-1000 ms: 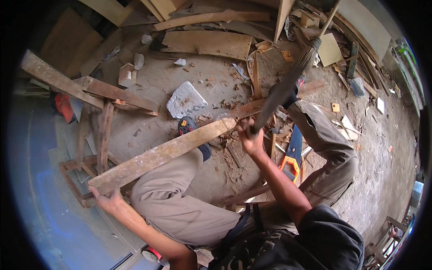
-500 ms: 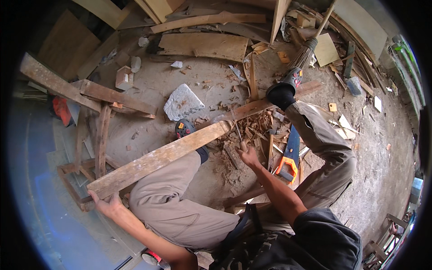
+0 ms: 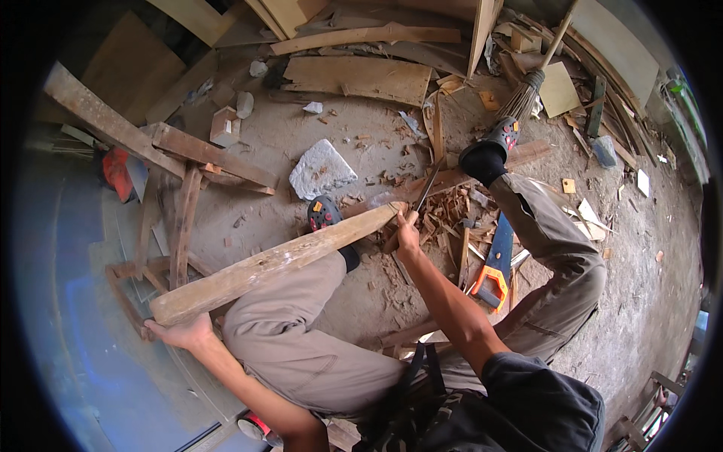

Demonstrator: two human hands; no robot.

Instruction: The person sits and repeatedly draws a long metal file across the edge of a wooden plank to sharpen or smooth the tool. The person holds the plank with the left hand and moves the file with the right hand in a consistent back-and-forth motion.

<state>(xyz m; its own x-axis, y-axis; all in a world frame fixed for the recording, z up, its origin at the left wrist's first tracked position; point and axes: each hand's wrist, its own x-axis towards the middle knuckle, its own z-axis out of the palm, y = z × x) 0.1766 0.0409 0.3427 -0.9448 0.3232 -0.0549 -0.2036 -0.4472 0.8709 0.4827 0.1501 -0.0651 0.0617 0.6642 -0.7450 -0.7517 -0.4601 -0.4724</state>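
Note:
A long, worn wooden beam point(image 3: 271, 264) slants across my left thigh, its far end cut to a taper. My left hand point(image 3: 184, 331) grips its near-left end, with some fingers hidden under the wood. Closed round the handle of a long-bladed knife point(image 3: 430, 184) is my right hand point(image 3: 407, 232), close beside the tapered end. The dark blade points up and away from me, just right of the tip. Beneath that end, another plank point(image 3: 444, 181) lies on the ground among a heap of wood chips point(image 3: 444, 215).
A handsaw with an orange handle point(image 3: 491, 285) lies by my right leg. A pale stone block point(image 3: 322, 170) sits beyond my left foot. At left stands a rough wooden frame point(image 3: 184, 226). A broom point(image 3: 527, 87) and scrap boards point(image 3: 358, 77) lie at the back.
The knife and my right hand have come up toward the beam's tapered end, and the blade has turned to point away. The beam has rolled slightly. The whole view has shifted a little.

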